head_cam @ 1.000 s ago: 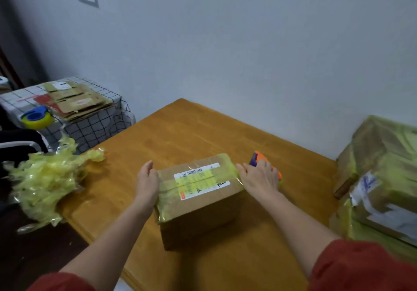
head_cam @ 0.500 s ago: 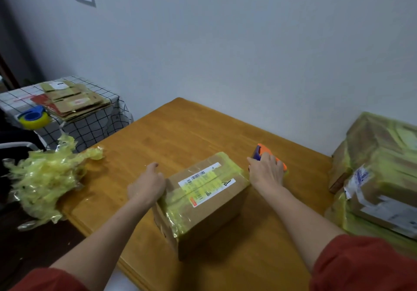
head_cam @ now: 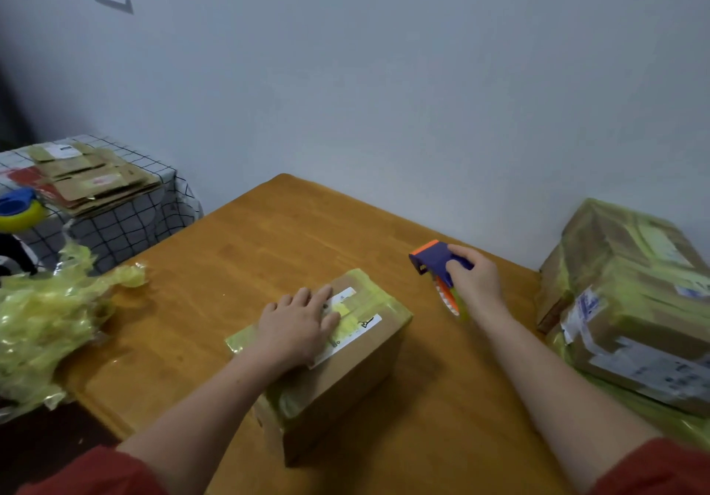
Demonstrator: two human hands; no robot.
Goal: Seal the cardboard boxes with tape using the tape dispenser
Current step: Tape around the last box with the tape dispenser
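Observation:
A small cardboard box (head_cam: 345,383) with yellow tape and a white label sits near the front of the wooden table (head_cam: 238,264). My left hand (head_cam: 297,327) lies flat on the box's top, fingers straight, covering part of the label. My right hand (head_cam: 474,283) grips a purple and orange tape dispenser (head_cam: 438,264) with a yellow tape roll, held above the table just right of the box and apart from it.
A stack of taped boxes (head_cam: 630,302) stands at the table's right edge. Crumpled yellow tape (head_cam: 46,325) lies at the left edge. A side table with a checked cloth (head_cam: 126,222) holds flattened cardboard (head_cam: 88,179) and another tape roll (head_cam: 19,208).
The box has been turned on the table. My left hand moved from its left side onto its top. My right hand took hold of the tape dispenser and lifted it.

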